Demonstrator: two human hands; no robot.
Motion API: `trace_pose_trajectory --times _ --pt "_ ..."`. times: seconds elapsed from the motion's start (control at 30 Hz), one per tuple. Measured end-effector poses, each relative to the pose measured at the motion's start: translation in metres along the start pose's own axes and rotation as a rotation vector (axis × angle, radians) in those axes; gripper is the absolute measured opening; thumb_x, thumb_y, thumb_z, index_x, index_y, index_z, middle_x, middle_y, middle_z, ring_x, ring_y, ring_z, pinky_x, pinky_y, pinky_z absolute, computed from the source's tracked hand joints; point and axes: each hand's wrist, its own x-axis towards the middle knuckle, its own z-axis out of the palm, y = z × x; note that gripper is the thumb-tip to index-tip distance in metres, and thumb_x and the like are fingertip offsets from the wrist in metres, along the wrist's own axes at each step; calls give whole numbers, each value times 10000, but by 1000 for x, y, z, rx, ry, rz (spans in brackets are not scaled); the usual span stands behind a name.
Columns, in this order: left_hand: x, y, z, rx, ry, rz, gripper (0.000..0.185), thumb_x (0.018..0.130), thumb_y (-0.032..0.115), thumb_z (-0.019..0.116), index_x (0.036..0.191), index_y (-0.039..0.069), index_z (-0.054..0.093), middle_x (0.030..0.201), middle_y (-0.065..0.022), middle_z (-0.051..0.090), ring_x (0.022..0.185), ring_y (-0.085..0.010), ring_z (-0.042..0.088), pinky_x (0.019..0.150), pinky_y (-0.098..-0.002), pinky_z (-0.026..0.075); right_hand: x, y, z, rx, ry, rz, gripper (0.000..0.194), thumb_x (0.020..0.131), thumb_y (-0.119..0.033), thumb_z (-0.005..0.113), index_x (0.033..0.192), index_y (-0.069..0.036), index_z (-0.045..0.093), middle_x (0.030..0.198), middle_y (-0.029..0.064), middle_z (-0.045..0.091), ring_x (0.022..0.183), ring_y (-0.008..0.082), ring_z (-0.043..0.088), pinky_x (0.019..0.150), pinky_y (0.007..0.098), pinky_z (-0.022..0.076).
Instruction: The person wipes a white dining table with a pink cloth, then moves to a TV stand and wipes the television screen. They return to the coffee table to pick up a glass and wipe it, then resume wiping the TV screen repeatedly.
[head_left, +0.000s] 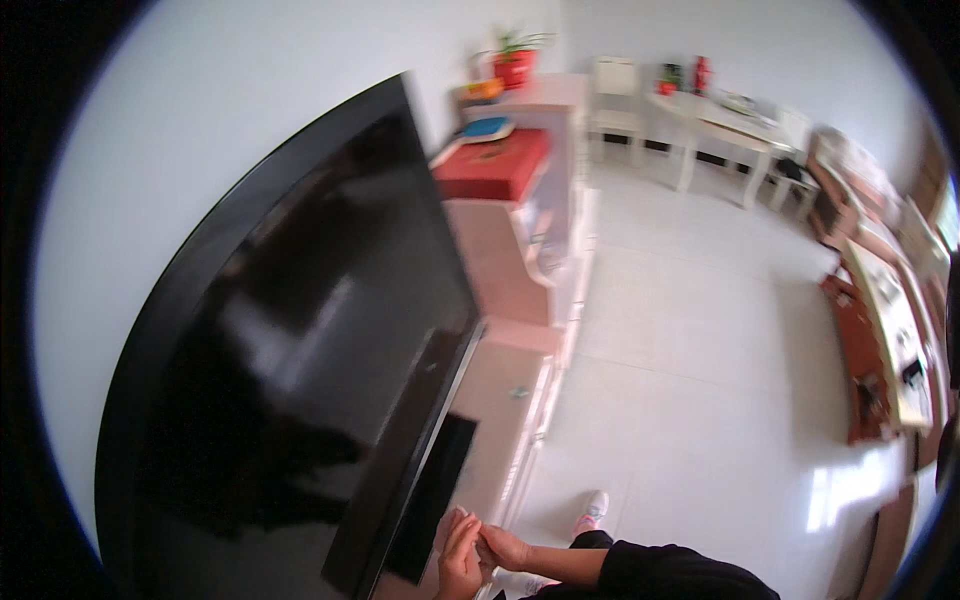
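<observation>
Near the bottom edge, my left hand (458, 559) and my right hand (506, 546) are close together, fingertips meeting, over the front edge of a pale pink TV cabinet (495, 375). Something pinkish and pale shows around the fingers; blur hides what it is and which hand bears it. Left of the hands stands a large flat-screen television (300, 337), its dark screen showing reflections. A flat black panel (435, 499) lies on the cabinet top in front of the television. Farther along the top is a small greenish item (519, 392).
Beyond the television, a red box (495, 165) carries a blue-and-white item (487, 129). A potted plant (514, 66) stands on the taller cabinet. White table (735, 120), chairs (616, 90) and a coffee table (892, 330) stand across the tiled floor (675, 337); a sofa (855, 187) is at right.
</observation>
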Motion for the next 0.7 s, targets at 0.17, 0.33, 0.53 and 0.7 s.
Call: trace_pose_trajectory --times 0.17,0.33,0.53,0.7 --pt "89 49 73 -50 -309 193 318 811 -79 403 1051 -27 605 1174 -180 566 1195 -341 465 1030 -409 337 -53 -113 -52 274 19 -120 409 948 -478 365 1033 -128 558 988 25 589 890 126 526 768 264 434" --pt "165 105 174 -212 -507 419 374 770 -113 398 1080 -19 584 1229 -195 523 1208 -343 452 1024 -404 344 -113 -231 -132 398 -97 -311 439 954 -474 332 1060 -95 527 1070 26 557 1015 159 498 910 318 389" --pt "223 167 274 -377 -873 674 413 746 -111 444 1123 0 570 1275 -215 469 1195 -341 460 1012 -389 355 -160 -287 -244 494 -145 -683 368 962 -309 350 1098 -26 544 1023 53 598 953 170 555 886 316 434" --pt "263 216 333 -440 -1150 883 317 831 42 588 1147 31 571 1280 -191 471 1182 -314 475 983 -360 383 -233 -332 -267 588 126 -811 315 955 -219 410 1144 1 532 1052 83 598 962 181 576 863 322 470"
